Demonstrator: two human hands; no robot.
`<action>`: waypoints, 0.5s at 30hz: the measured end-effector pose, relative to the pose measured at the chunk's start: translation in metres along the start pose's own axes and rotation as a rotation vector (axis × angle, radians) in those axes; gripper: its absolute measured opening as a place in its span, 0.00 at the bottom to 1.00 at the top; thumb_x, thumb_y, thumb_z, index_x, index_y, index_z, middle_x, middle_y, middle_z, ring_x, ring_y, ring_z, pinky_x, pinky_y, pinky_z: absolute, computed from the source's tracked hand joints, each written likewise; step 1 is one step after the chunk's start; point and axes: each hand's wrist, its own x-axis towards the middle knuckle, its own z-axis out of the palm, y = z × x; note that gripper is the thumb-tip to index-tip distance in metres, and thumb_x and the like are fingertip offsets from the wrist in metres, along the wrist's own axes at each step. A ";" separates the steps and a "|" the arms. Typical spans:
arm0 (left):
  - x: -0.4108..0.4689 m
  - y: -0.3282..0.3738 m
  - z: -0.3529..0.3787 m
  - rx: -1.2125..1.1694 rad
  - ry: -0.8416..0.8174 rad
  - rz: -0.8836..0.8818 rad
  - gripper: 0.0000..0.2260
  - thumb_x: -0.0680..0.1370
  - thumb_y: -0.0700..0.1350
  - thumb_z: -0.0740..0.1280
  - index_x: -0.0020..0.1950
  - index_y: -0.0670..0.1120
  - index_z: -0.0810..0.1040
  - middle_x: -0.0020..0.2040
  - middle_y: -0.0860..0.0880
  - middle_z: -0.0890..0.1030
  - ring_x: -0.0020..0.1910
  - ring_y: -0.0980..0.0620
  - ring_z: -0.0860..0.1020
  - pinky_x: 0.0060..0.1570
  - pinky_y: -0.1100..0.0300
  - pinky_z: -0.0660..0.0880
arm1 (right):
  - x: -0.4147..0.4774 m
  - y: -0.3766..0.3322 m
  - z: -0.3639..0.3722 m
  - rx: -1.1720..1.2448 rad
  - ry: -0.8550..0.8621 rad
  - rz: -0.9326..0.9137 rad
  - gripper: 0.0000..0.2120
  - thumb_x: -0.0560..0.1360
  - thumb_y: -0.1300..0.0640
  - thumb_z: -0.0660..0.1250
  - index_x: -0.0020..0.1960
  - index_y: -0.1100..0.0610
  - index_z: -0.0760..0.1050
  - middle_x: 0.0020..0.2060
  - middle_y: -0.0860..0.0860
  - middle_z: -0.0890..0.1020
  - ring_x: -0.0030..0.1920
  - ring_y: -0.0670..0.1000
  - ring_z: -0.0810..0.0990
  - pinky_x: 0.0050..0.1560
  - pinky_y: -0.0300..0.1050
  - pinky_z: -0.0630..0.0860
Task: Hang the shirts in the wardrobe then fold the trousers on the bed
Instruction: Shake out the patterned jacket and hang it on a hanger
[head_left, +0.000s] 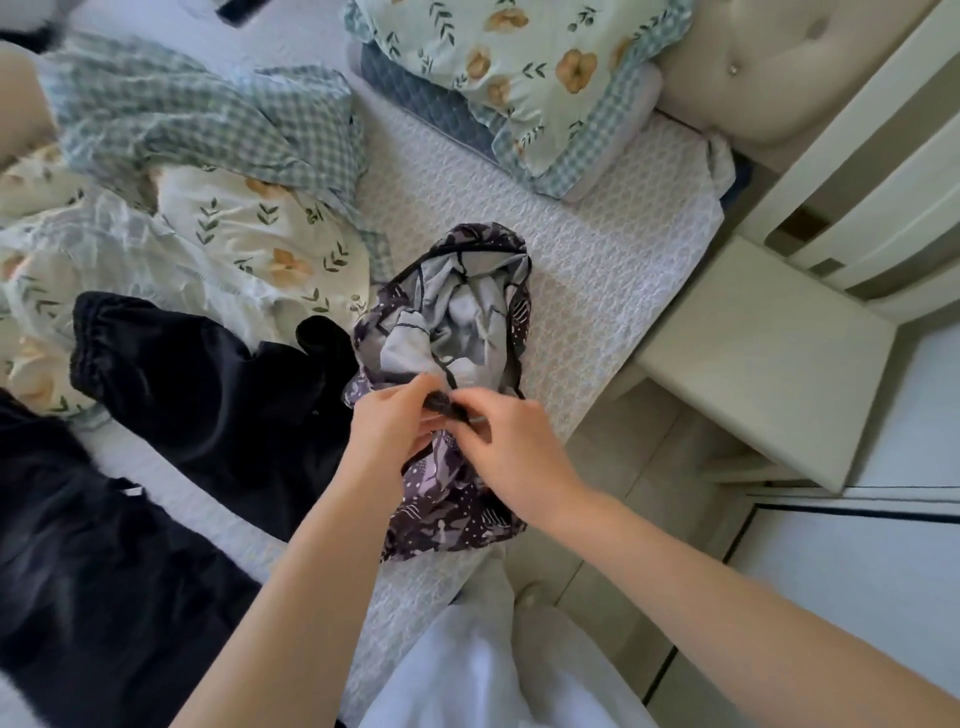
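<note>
At the right edge of the bed (597, 270), a patterned garment (457, 322) is seen crumpled with its pale inside showing, and its dark near edge is pinched between the curled fingers of the left hand (395, 421) and the right hand (514, 452), which are held close together. Black trousers (208, 374) are spread just to its left, touching it. A duvet (234, 234) is heaped toward the far left, and a pillow (519, 67) is set at the head end.
</note>
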 end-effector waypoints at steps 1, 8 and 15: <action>-0.001 -0.002 -0.005 0.004 0.019 0.030 0.08 0.75 0.38 0.69 0.36 0.38 0.78 0.34 0.41 0.78 0.36 0.47 0.78 0.47 0.53 0.75 | -0.006 -0.003 -0.001 0.029 -0.032 0.001 0.13 0.78 0.59 0.66 0.62 0.55 0.78 0.50 0.48 0.85 0.48 0.44 0.82 0.54 0.39 0.78; -0.026 0.001 -0.041 0.298 0.078 0.338 0.07 0.78 0.39 0.60 0.50 0.40 0.78 0.41 0.38 0.76 0.39 0.48 0.74 0.39 0.47 0.74 | -0.009 -0.013 -0.035 0.045 -0.011 0.009 0.12 0.79 0.65 0.63 0.59 0.57 0.77 0.49 0.47 0.83 0.48 0.41 0.81 0.51 0.35 0.78; -0.083 0.024 -0.056 0.593 -0.157 0.589 0.09 0.76 0.49 0.71 0.46 0.44 0.79 0.35 0.48 0.77 0.32 0.50 0.72 0.36 0.58 0.69 | 0.023 0.001 -0.031 -0.288 -0.071 -0.068 0.21 0.77 0.69 0.60 0.68 0.53 0.72 0.58 0.51 0.76 0.54 0.45 0.72 0.59 0.41 0.72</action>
